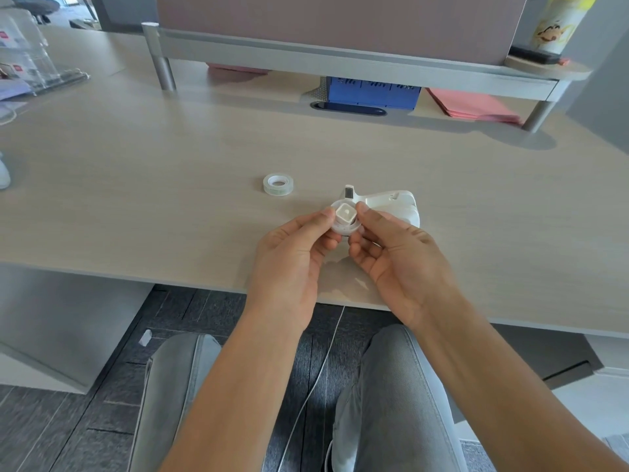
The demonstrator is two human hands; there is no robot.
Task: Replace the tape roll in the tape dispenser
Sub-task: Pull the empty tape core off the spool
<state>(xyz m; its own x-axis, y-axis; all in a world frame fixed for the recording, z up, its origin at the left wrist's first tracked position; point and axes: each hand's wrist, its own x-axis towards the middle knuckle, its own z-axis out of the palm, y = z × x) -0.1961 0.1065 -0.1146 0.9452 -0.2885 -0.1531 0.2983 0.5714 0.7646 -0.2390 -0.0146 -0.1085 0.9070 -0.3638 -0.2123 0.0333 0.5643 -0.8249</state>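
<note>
A white tape dispenser (391, 202) lies on the pale wooden desk (170, 199), just beyond my hands. My left hand (296, 247) and my right hand (394, 250) pinch between their fingertips a round white spool (345, 216) with a square hub, held a little above the desk in front of the dispenser. Whether a tape roll sits on the spool I cannot tell. A clear tape roll (278, 184) lies flat on the desk to the left of the dispenser, apart from both hands.
A raised grey shelf (340, 59) spans the back of the desk, with a blue box (371, 92) and pink papers (473, 107) under it. Clear plastic trays (30, 59) stand at far left. A white cable (316, 369) hangs between my knees.
</note>
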